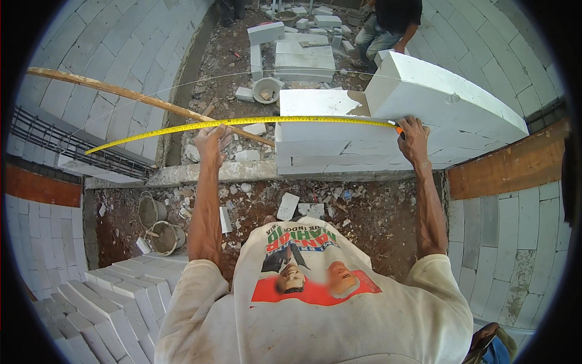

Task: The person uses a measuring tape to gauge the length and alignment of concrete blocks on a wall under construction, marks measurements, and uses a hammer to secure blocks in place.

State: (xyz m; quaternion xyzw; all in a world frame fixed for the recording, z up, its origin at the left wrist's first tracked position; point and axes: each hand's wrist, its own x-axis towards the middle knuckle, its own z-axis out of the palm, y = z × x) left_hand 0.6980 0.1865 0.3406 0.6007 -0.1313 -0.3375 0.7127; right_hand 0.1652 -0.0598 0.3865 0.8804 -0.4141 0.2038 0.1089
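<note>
Mid-frame, the left hand point(211, 144) pinches one tape point(327, 119) over open room past the wall edge point(282, 145); the right hand point(414, 139) clasps its case point(399, 130). Two buckets point(161, 210) sit lower left.

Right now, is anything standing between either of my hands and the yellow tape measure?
Nothing visible: your left hand touches the yellow tape measure partway along, and your right hand grips its end. The wooden strip shows behind, not between.
</note>
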